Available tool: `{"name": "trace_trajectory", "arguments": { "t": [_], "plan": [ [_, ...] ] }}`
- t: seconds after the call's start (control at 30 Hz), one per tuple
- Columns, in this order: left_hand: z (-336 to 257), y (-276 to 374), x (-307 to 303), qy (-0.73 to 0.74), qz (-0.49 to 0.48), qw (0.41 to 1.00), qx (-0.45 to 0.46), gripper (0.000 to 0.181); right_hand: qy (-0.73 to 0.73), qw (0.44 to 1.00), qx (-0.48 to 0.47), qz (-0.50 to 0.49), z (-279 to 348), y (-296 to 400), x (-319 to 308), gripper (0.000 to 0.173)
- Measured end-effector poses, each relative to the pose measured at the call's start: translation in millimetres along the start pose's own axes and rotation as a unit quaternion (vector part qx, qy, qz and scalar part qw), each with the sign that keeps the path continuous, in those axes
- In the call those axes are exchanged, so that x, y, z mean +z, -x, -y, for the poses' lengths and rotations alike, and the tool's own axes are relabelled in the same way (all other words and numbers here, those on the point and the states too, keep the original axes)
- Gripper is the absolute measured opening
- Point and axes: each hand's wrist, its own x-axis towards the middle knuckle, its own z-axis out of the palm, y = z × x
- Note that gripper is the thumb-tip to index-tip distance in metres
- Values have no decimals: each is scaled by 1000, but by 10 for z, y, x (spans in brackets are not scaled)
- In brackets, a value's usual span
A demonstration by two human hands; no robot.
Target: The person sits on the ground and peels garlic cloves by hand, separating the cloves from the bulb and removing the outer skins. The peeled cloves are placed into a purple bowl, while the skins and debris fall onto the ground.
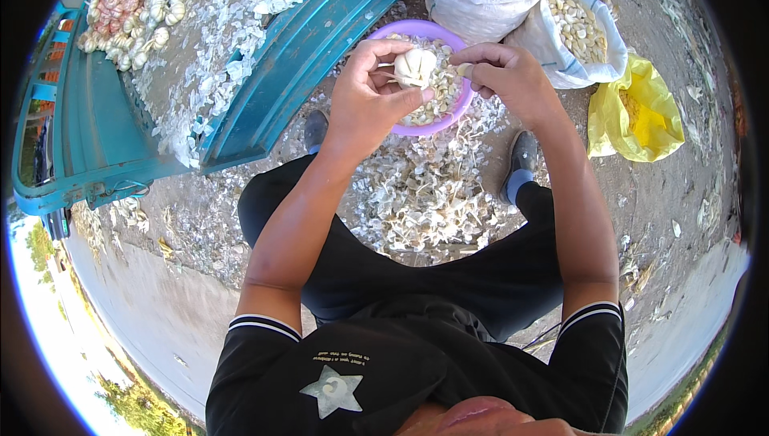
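My left hand (381,84) holds a garlic bulb (414,68) with its cloves partly exposed, over a purple plastic basin (459,113). Just to the right, my right hand (501,72) pinches a single garlic clove (463,69) between thumb and fingertips, a little apart from the bulb. Inside the basin lie loose garlic cloves (434,105) mixed with bits of skin. The palm side of my right hand is hidden.
A teal metal truck bed (252,105) at the left carries garlic bulbs (174,12) and papery skins. Beyond the basin stand two white woven sacks (474,12) of cloves, with a yellow bag (658,118) at the right. Garlic skins (420,196) cover the ground between my feet.
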Motion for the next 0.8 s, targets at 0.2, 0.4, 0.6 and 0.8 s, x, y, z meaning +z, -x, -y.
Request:
{"name": "trace_trajectory", "arguments": {
  "t": [0.2,0.4,0.6,0.8],
  "plan": [
    [5,24,-55,3,-18,1000,1,74,66,992,-96,-45,-19,-22,183,40],
    [-5,62,25,-26,-41,999,18,80,-197,977,-79,8,60,1,442,37],
    [-6,62,-36,4,-20,999,-36,72,-195,979,-62,-3,67,57,406,31],
    [53,70,12,124,-19,991,-48,60,-195,980,-19,14,-18,8,219,30]
  ]
}}
